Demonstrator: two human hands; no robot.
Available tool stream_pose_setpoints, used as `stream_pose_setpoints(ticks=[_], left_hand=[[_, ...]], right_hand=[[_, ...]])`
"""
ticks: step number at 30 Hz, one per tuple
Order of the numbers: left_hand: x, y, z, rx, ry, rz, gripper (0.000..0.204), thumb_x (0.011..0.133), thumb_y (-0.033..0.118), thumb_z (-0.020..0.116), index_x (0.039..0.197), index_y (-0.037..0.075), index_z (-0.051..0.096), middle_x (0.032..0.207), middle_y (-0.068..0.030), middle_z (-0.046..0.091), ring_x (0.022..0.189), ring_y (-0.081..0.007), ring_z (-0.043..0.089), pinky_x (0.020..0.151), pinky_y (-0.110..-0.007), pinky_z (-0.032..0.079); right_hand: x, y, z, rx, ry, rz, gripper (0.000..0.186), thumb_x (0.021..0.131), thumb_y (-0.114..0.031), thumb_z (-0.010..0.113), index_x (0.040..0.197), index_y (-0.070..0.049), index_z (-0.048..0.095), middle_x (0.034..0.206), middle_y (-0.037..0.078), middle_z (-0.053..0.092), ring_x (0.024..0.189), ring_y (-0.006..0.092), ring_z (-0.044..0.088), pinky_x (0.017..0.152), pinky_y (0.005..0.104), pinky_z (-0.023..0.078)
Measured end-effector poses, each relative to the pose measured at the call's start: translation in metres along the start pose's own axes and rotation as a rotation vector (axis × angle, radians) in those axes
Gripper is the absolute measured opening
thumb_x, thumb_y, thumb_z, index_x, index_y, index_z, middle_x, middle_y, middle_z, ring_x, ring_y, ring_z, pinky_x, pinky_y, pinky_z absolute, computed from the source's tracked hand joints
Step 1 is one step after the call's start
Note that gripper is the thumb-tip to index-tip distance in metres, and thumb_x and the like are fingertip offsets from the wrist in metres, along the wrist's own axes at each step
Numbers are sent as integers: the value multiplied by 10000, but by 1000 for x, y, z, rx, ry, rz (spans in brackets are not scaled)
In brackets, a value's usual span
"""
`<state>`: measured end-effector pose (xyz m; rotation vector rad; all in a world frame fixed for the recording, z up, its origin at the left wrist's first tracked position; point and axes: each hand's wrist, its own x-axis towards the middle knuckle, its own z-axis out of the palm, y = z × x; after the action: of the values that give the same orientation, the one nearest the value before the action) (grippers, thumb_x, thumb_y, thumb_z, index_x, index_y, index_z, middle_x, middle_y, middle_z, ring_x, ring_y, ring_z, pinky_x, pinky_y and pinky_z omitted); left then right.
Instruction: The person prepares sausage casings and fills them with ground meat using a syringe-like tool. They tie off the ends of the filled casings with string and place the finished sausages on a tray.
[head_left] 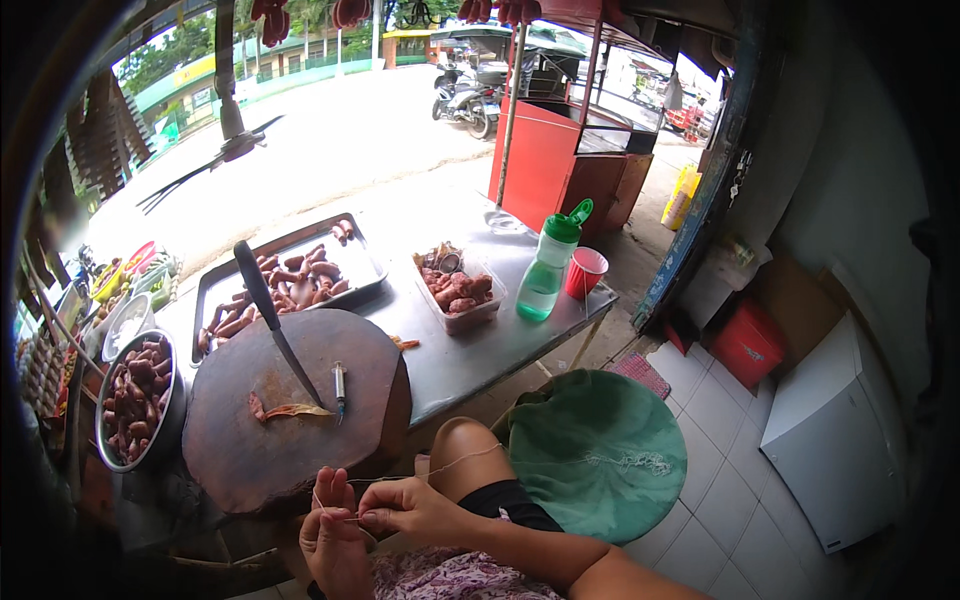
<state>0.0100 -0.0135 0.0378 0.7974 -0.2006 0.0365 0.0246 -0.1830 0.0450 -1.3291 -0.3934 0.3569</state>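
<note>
Both of my hands are close together at the lower middle, just off the near edge of a round wooden chopping block (pixel 330 440). Between the fingers of my left hand (pixel 330 540), palm turned up, runs a thin string (pixel 460 460). Pinched fingertips of my right hand (pixel 405 508) hold the same string beside it. The string trails over my knee to a loose white heap on a green cloth-covered round seat (pixel 590 500). A dark-handled knife (pixel 275 325) stands tilted with its tip on the block, near a small syringe-like tool (pixel 340 390) and a shrivelled scrap (pixel 290 410).
Sausages fill a metal bowl (pixel 172 425) at left and lie on a metal tray (pixel 370 270). A plastic tub (pixel 470 318) of sausages, a green-capped bottle (pixel 545 275) and a red cup (pixel 585 272) share the metal table (pixel 440 375). A white box-like cabinet (pixel 840 440) stands right.
</note>
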Motion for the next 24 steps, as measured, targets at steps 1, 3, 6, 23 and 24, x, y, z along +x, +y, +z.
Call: stream_pose_setpoints(ticks=[1,3,6,23,24], left_hand=[[0,1,-1,-33,-6,-10,202,991,158,611,927,-11,703,1505,-190,438,1389,-333,431,1172,-427,352],[-1,1,0,-111,-28,-42,202,996,144,596,934,-15,704,1505,-204,437,1399,-345,416,1172,-442,338],[-6,-1,8,14,-27,41,206,993,153,597,949,-14,710,1511,-221,427,1420,-356,385,1172,-459,309],[-22,9,38,229,-40,137,193,951,158,653,937,-11,745,1460,-212,487,1389,-314,428,1164,-456,299],[-22,8,39,246,-62,140,197,960,152,639,943,-20,735,1468,-217,476,1389,-320,429,1167,-456,301]], right_hand=[[-2,-2,1,-54,11,16,131,979,-119,643,1020,5,647,915,-12,639,883,56,570,798,231,470],[-5,-8,5,-80,14,4,122,979,-109,638,1021,5,647,928,-3,642,906,64,575,819,237,472],[-9,-15,13,-114,78,-92,117,984,-96,626,1030,9,650,944,9,642,925,79,584,841,250,479],[-28,-26,27,45,111,-217,186,973,-117,656,1100,19,648,1032,19,657,995,74,594,876,245,497],[-28,-26,27,102,104,-158,186,974,-116,656,1100,19,648,1027,19,660,990,76,600,875,247,502]])
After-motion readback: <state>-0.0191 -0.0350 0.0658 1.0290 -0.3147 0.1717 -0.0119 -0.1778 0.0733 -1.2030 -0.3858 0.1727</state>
